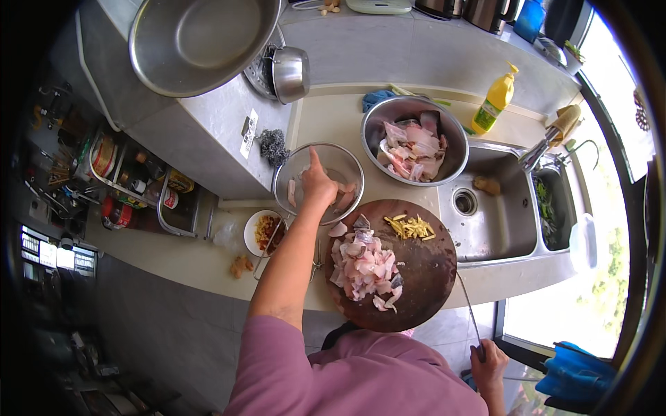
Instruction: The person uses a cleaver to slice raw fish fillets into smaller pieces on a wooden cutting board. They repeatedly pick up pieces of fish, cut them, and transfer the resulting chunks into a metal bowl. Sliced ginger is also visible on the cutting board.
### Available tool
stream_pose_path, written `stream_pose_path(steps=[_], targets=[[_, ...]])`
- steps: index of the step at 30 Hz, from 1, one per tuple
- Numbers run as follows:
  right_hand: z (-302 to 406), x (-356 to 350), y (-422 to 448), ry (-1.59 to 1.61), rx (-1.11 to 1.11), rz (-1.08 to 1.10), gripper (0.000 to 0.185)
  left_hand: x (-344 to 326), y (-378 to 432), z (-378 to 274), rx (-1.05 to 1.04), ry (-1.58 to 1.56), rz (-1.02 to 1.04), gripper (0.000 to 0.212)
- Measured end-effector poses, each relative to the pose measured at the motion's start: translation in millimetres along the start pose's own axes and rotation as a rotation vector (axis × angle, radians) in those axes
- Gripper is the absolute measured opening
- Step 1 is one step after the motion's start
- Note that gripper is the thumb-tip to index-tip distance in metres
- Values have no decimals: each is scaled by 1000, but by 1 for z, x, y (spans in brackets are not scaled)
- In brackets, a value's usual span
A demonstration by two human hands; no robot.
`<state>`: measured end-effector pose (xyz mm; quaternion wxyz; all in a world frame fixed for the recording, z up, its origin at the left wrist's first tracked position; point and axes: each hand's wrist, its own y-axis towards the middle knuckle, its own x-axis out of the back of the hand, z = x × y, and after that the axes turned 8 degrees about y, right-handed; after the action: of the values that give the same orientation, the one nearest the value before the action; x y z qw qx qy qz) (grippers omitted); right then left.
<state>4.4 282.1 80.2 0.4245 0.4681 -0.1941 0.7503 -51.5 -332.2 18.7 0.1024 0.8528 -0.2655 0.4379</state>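
My left hand (318, 183) is over a round steel-rimmed basin (355, 165), index finger stretched toward its far rim. The other fingers are partly hidden beneath the hand, so whether they hold anything is unclear. Several pale fish pieces (347, 196) lie in that basin. At the lower right my right hand (490, 360) grips a knife (469, 304), its blade seen almost edge-on beside the chopping board. On the round wooden chopping board (424, 275) sit a heap of sliced raw fish (365, 265) and a small pile of yellow ginger strips (410, 227).
A large steel bowl (368, 136) of fish pieces stands behind the board, overlapping the steel sink (499, 229). A yellow pump bottle (493, 101) is at the back. Left lie a white bowl of seasonings (264, 231), ginger root (242, 266) and a rack of bottles (156, 177).
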Motion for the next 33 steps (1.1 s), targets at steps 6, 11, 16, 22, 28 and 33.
stream_pose_path(steps=[6,11,16,22,28,33], targets=[[0,-2,-1,12,-14,11,27,43,-5,8,111,-642,349,90],[-3,-4,2,45,1,9,27,60,-30,16,-55,-932,568,81],[-4,-1,7,64,-1,-1,28,80,-81,-16,-13,-1158,595,74],[-7,-5,11,82,-3,-3,28,66,-110,-10,-78,-1062,453,65],[-11,-9,11,91,-20,15,29,56,-184,-29,-845,140,174,53],[-3,-7,19,82,-29,19,29,73,-141,-48,-614,-64,-21,41]])
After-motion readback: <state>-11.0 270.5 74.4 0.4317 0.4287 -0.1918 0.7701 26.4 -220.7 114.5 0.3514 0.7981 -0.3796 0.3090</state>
